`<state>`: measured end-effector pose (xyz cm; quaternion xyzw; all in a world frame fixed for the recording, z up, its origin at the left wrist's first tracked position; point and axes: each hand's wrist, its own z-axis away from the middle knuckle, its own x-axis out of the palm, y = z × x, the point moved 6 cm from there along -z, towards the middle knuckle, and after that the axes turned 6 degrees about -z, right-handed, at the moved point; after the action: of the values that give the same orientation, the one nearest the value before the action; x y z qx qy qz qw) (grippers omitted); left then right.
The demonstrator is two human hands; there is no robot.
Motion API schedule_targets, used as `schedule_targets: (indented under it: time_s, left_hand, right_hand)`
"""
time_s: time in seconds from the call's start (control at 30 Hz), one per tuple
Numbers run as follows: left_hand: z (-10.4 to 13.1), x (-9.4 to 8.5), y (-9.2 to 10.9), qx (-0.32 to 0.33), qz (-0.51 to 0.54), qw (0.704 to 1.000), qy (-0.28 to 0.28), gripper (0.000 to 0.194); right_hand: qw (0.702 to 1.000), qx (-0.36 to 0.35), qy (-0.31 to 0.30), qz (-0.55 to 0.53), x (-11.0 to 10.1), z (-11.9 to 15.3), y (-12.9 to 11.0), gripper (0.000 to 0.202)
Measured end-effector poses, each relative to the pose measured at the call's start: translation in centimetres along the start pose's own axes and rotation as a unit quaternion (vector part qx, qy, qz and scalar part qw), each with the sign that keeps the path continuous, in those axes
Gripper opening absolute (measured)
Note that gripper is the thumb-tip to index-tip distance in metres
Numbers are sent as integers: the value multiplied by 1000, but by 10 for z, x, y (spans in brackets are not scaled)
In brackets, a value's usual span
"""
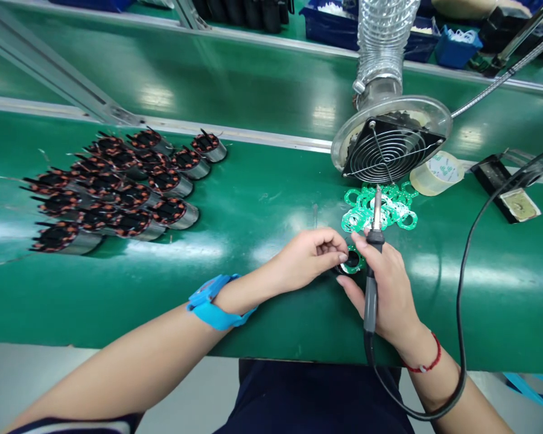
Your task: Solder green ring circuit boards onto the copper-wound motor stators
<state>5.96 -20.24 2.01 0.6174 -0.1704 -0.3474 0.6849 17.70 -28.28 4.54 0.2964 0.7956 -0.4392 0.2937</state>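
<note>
My right hand has a soldering iron resting in it, the metal tip pointing away from me. Its thumb and index finger reach to a green ring-shaped circuit board, which lies over a dark part mostly hidden by my hands. On the board's left side my left hand is closed, fingers curled and thumb pressed in at the board's edge. What it pinches is too small to make out. Just beyond the hands lies a loose pile of green ring boards.
Several wire-wound motor stators stand grouped at left. A fume extractor fan hangs over the ring boards. A tape roll and soldering iron stand sit at right. The iron's black cable loops across my right forearm.
</note>
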Motion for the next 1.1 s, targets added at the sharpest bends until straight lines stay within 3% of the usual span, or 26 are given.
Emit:
schedule_targets:
  time_s: [0.1, 0.23, 0.43, 0.6, 0.77, 1.1]
  left_hand:
    - [0, 6, -4, -27, 38, 999, -12, 11]
    - [3, 3, -7, -46, 8, 999, -2, 11]
    - [5, -5, -5, -10, -71, 997, 41, 14]
    - [5, -8, 5, 33, -134, 989, 55, 16]
    - [5, -7, 2, 22, -143, 988, 50, 15]
    - [6, -4, -6, -11, -107, 994, 30, 13]
  right_hand:
    - [999, -40, -17, -18, -1, 0, -7, 63]
    - [999, -30, 7, -8, -7, 1, -7, 55]
    - [997, -27, 36, -66, -11, -3, -6, 52]
    - [986, 12, 111, -125, -24, 7, 4, 44]
    - [965, 43, 184, -184, -36, 23, 12, 24]
    - [961, 56, 182, -202, -35, 28, 14, 19]
